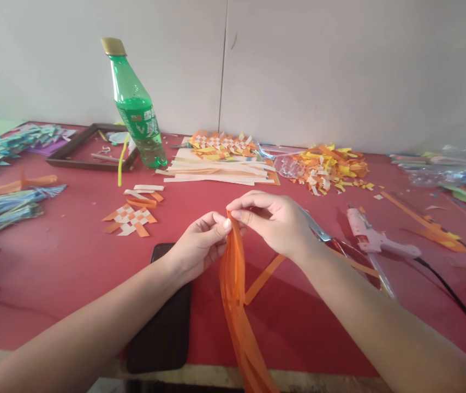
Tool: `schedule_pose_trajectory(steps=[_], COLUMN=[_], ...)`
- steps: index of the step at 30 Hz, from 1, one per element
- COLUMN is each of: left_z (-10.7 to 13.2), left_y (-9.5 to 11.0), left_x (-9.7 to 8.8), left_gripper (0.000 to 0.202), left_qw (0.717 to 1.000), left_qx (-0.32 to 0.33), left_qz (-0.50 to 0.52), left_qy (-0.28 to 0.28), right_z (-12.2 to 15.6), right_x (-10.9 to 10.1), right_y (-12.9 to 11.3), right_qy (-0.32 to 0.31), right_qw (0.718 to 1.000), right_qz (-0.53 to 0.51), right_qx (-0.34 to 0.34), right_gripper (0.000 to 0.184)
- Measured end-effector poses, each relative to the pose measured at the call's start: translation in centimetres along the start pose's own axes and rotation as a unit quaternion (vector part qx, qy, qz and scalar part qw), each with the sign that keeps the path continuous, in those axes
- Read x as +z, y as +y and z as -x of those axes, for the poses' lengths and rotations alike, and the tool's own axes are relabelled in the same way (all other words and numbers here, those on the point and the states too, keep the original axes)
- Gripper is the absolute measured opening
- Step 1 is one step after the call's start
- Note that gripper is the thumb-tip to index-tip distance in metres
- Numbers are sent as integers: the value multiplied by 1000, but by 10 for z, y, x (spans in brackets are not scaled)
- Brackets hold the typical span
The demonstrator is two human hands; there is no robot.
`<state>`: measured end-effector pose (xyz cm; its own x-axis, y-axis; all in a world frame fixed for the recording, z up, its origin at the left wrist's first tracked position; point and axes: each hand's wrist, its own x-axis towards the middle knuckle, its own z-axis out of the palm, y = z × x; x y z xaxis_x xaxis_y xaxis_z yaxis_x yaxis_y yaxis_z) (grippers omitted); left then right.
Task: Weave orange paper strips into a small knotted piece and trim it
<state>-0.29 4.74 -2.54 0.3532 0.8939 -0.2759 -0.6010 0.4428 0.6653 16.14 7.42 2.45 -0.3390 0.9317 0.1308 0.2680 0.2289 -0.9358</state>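
Observation:
A bundle of long orange paper strips (pixel 233 289) hangs down past the table's front edge. My left hand (pixel 206 240) pinches it near the top end, thumb in front. The fingers of my right hand (pixel 276 218) are closed on the very tip of the same strips. A single orange strip (pixel 263 278) lies bent on the table just right of the bundle. Under my left wrist lies a black phone (pixel 161 327). Scissors with red handles (pixel 350 254) lie partly hidden behind my right forearm. A small woven orange and white paper piece (pixel 130 220) sits to the left.
A green bottle (pixel 137 109) stands at the back beside a dark tray (pixel 89 164). White strips (pixel 220 172) and a pile of orange and yellow scraps (pixel 331 164) lie along the wall. A pink glue gun (pixel 376 234) with a black cord rests at right; blue-green paper bundles (pixel 16 207) lie left.

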Motion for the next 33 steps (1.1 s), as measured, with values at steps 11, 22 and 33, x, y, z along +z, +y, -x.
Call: schedule_pose_trajectory(steps=[11, 22, 33], left_z=[0, 2, 0], left_y=[-1, 0, 1], left_x=[-1, -3, -3], left_gripper=[34, 26, 24], left_qw=[1000, 1000, 1000], left_qx=[5, -16, -25], left_qz=[-24, -9, -6], left_qy=[6, 1, -17], right_z=[0, 0, -2], right_x=[2, 1, -7], right_y=[5, 8, -3], right_qy=[-10, -1, -43], right_qw=[1000, 1000, 997], right_qz=[-11, 30, 54], right_qx=[9, -9, 18], right_gripper=[13, 15, 8])
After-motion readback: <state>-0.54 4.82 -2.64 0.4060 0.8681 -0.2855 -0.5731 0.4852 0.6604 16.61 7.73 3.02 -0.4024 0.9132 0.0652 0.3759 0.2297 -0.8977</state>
